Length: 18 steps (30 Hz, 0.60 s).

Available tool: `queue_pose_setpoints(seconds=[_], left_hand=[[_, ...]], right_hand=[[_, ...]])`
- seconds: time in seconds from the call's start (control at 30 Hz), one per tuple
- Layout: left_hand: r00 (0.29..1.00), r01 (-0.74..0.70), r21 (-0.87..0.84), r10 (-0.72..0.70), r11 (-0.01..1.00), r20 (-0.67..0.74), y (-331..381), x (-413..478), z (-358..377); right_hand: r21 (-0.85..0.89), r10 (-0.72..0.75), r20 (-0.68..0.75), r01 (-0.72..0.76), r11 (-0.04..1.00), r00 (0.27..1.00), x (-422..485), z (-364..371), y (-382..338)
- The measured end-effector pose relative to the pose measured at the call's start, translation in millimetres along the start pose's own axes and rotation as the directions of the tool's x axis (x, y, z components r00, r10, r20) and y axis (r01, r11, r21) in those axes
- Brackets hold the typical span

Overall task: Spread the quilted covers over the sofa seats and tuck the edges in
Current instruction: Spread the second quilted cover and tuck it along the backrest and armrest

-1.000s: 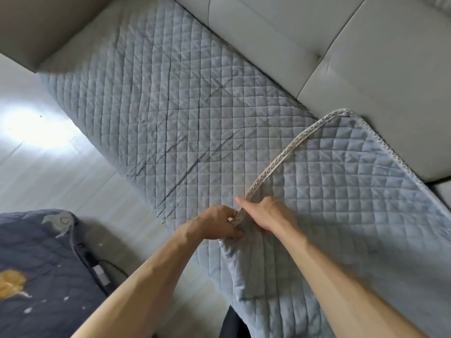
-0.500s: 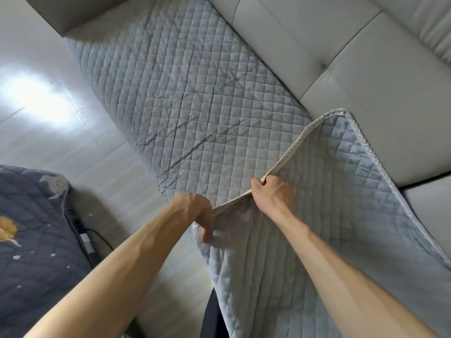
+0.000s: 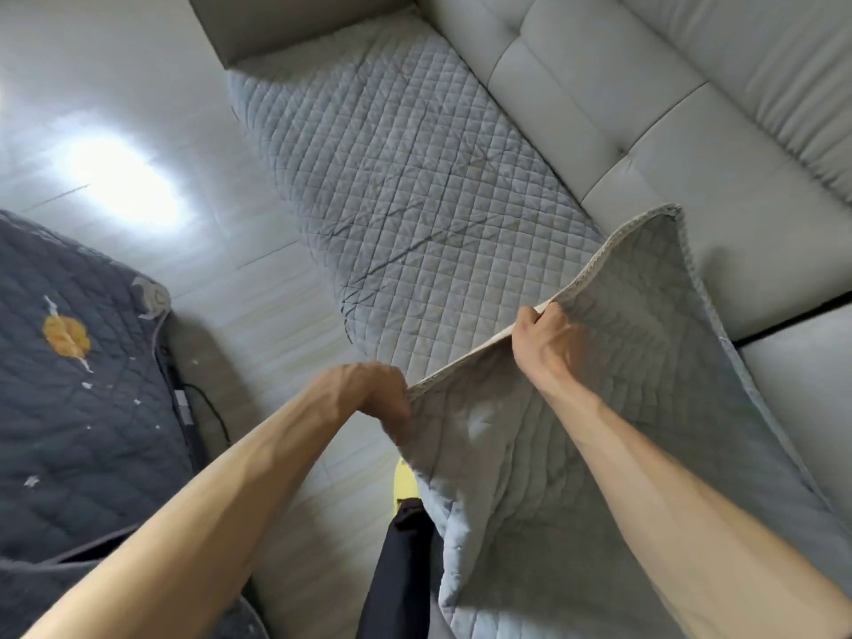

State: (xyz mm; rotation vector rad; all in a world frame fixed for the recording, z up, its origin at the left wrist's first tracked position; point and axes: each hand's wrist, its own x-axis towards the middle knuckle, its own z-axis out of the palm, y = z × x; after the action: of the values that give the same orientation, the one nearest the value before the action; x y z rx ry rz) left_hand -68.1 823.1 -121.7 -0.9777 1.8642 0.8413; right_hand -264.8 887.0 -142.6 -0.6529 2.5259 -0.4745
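A grey-blue quilted cover (image 3: 405,177) lies flat over the left seat of the pale grey sofa (image 3: 645,145). I hold a second quilted cover (image 3: 622,398) of the same fabric lifted off the seat, its lace-trimmed edge stretched between my hands. My left hand (image 3: 375,394) grips that edge at its near corner. My right hand (image 3: 548,339) pinches the same edge further along, higher up. The far corner of the held cover rests against the sofa backrest. The rest of it hangs down in front of me and hides the seat below.
Glossy pale floor tiles (image 3: 115,131) lie left of the sofa. A dark blue quilted mat (image 3: 78,408) with an orange patch sits at lower left, a black cable (image 3: 207,408) beside it. My dark trouser leg (image 3: 396,569) and a yellow slipper (image 3: 403,484) show below.
My hands have moved apart along the trimmed edge, the left toward me and the right up and away, pulling the edge taut and lifting the cover. The view has shifted right.
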Motion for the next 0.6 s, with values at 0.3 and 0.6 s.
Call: queue_pose_setpoints(seconds=[0.3,0.6], left_hand=[[0.908,-0.419,-0.693,0.278,0.587,-0.313,3.6,-74.2,55.7],[0.924,-0.074,-0.383,-0.081,0.921,-0.373,-62.9,-41.0,82.6]], right_hand=[[0.008,0.019,-0.101,-0.018,1.0,0.995,-25.0,-51.2,1.2],[-0.014,0.083,-0.112,-0.085,0.996,0.99,-29.8,-12.4,-6.1]])
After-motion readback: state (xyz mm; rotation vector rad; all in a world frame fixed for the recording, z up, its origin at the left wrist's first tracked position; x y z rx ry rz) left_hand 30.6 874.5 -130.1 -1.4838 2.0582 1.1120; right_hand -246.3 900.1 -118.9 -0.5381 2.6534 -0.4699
